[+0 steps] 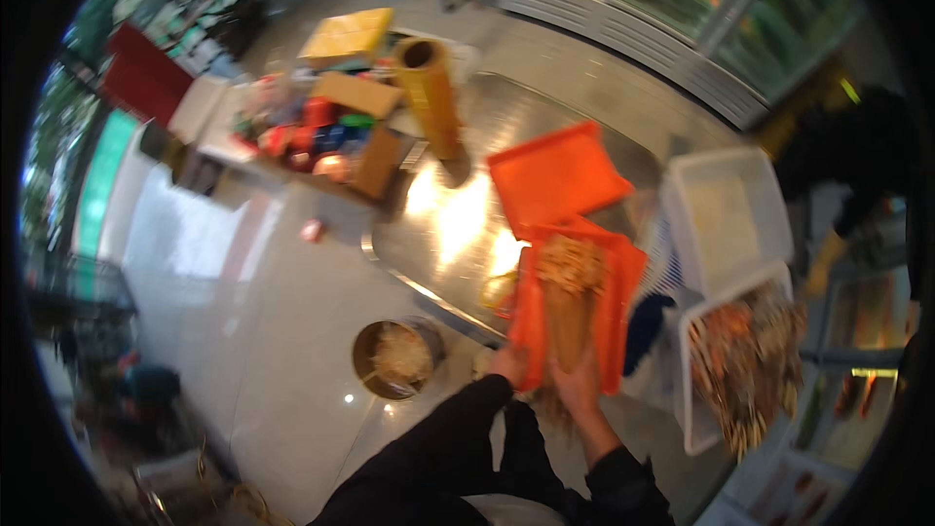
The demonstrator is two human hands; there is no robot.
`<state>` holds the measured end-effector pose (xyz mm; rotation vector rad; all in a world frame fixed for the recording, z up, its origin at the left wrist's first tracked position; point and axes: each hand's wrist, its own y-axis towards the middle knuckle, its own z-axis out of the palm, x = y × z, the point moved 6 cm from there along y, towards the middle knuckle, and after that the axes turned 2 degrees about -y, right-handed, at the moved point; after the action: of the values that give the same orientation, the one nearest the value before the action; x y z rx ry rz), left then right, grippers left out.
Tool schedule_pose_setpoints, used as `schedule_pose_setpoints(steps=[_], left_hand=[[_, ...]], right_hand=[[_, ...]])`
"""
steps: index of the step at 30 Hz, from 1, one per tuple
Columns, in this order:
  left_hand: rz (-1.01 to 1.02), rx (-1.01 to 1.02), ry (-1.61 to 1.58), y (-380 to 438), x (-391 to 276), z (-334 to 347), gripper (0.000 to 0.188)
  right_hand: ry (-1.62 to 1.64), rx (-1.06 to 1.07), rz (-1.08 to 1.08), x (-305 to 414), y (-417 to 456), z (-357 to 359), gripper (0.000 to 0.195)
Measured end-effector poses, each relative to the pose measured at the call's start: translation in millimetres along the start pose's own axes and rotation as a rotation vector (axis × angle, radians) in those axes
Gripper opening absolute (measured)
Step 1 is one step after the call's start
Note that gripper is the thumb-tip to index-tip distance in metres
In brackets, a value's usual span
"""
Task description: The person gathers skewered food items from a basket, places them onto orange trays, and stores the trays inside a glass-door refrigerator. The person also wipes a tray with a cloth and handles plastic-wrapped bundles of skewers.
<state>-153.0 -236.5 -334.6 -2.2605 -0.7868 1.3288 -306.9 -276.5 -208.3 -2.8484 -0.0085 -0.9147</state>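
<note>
My right hand (577,380) grips the near end of a long tan bundle (570,321), whose ragged, pale orange top points away from me; blur hides what it is made of. The bundle lies over an orange plastic tray (613,307). At the tray's near left corner is my left hand (509,364), its fingers blurred, so its grip is unclear. A second orange tray (555,175) lies just beyond on the shiny metal table (504,102). To the right, a white plastic bin (687,394) holds many skewer-like sticks with reddish and brown pieces.
An empty white bin (730,219) stands behind the full one. An upright yellow roll (427,98) is on the table. Left of it sits a cardboard box (380,161) of colourful packages. A round bin (358,358) stands on the floor. Another person (847,146) is at far right.
</note>
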Motion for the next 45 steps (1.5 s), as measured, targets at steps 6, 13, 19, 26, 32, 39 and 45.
schedule_pose_setpoints(steps=[6, 13, 19, 26, 32, 39, 45], left_hand=[[0.234, -0.033, 0.004, -32.0, -49.6, -43.3, 0.037], [0.403, 0.045, 0.185, -79.6, -140.4, -64.9, 0.044], [0.678, 0.086, 0.078, -124.2, -211.3, -50.7, 0.041], [0.673, 0.352, 0.008, -188.0, -245.6, 23.0, 0.026], [0.696, 0.566, -0.02, -328.5, -291.7, 86.0, 0.03], [0.71, 0.694, 0.107, -400.9, -297.4, 193.7, 0.029], [0.873, 0.71, 0.283, -457.2, -314.3, 296.0, 0.032]], right_hand=[[0.053, -0.008, 0.142, 23.9, -23.8, -42.1, 0.082], [0.175, -0.264, 0.033, 60.8, -77.9, -147.3, 0.072], [0.27, -0.53, 0.095, 47.9, -153.9, -235.7, 0.055], [0.444, -0.968, 0.188, -9.7, -309.1, -302.9, 0.031], [0.845, -1.095, 0.392, -87.6, -457.5, -297.4, 0.016], [0.95, -1.192, 0.53, -122.1, -592.9, -309.7, 0.018], [0.933, -1.376, 0.688, -163.0, -691.0, -321.5, 0.022]])
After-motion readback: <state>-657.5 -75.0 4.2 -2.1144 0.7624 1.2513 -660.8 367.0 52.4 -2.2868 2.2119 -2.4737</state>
